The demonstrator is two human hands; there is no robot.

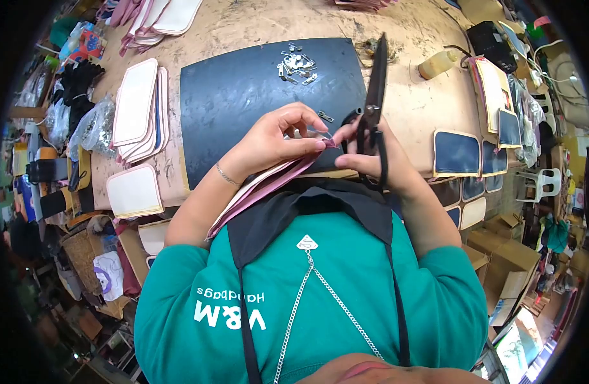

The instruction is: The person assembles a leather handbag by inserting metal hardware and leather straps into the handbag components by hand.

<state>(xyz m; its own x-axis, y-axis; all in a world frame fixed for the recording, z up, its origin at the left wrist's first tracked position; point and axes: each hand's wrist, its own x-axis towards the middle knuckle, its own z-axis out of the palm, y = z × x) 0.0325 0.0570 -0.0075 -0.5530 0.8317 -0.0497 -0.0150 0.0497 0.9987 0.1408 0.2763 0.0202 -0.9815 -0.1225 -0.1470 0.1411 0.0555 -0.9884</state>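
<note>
My left hand (283, 131) pinches the end of a folded pouch piece (269, 185) with pink fabric and a cream edge. The piece slants down along my left forearm. My right hand (397, 160) carries large black scissors (374, 96), blades pointing away from me. Its index finger and thumb reach out beside the pinched end, close to my left fingertips. A single metal zipper slider (326, 116) lies just beyond my left fingers on the dark mat (237, 96). Farther up the mat is a loose pile of zipper sliders (297, 65).
Stacked white panels (136, 102) lie left of the mat, with another panel (133, 191) at the table's near edge. Dark blue panels (457, 153) lie at the right edge. A yellowish bottle (437, 64) and a black box (491, 46) are at the back right.
</note>
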